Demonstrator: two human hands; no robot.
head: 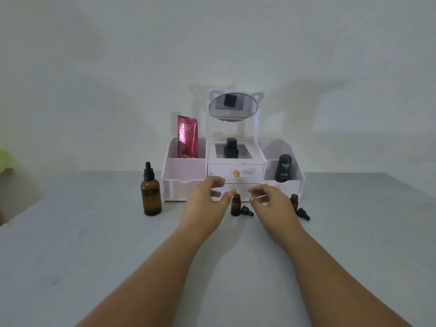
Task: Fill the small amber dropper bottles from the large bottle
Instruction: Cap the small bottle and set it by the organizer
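A large amber bottle (151, 194) with a black dropper cap stands upright at the left of the grey table (94, 244). A small uncapped amber bottle (235, 205) stands between my hands, and its black dropper cap (246, 210) lies beside it. A second small amber bottle (294, 202) stands further right, partly hidden by my right hand, with its dropper cap (303, 214) lying next to it. My left hand (207, 204) hovers just left of the middle bottle, fingers loosely curled, holding nothing. My right hand (271, 204) hovers to its right, equally loose and empty.
A white cosmetic organiser (184, 175) with drawers and a cat-ear mirror (232, 106) stands behind the bottles against the wall. It holds a pink tube (188, 136), a black bottle (231, 148) and a dark green container (283, 168). A green object (4, 159) shows at the far left.
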